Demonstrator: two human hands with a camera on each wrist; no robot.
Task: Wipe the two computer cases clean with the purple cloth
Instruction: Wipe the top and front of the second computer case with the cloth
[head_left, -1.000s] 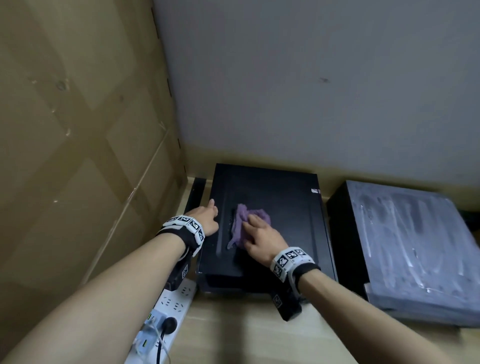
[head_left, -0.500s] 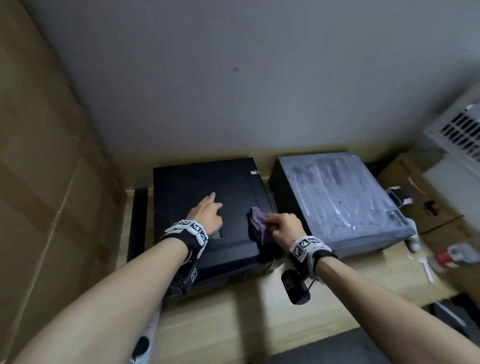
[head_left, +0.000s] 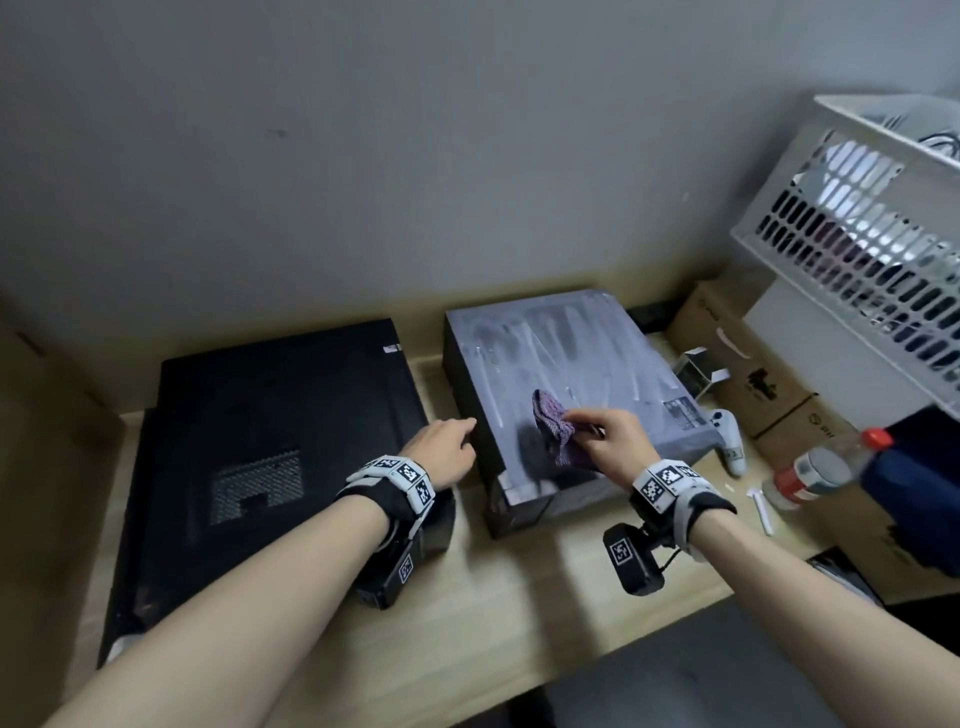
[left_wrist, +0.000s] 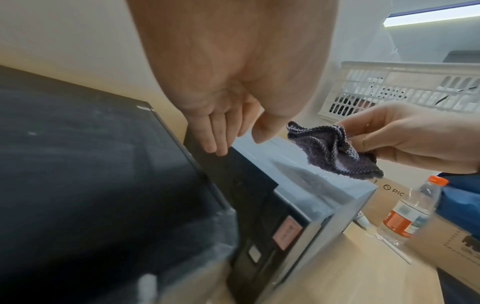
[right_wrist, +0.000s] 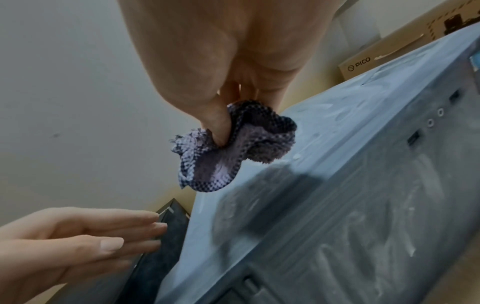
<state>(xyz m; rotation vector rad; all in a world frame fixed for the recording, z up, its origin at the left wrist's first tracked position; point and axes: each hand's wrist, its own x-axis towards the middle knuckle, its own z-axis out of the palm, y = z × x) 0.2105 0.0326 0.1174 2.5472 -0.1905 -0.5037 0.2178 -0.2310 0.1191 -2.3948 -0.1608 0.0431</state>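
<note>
The counter (head_left: 519, 597) under my arms is pale wood. A black computer case (head_left: 270, 441) lies flat on it beneath my left hand (head_left: 441, 452). A dusty grey computer case (head_left: 571, 364) lies flat just beside it, below my right hand (head_left: 615, 441). Further right of that hand lie a white game controller (head_left: 730, 439), brown cardboard boxes (head_left: 748, 364) and a clear bottle (head_left: 826, 467) with a red cap.

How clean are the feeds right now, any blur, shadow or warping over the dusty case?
Head view: wide-angle bend, sharp centre, soft blurred edges. Right wrist view: the crumpled purple cloth casts a dark shadow on the dusty grey computer case, whose near part is smeared. Left wrist view: the black computer case is blurred close up.
</note>
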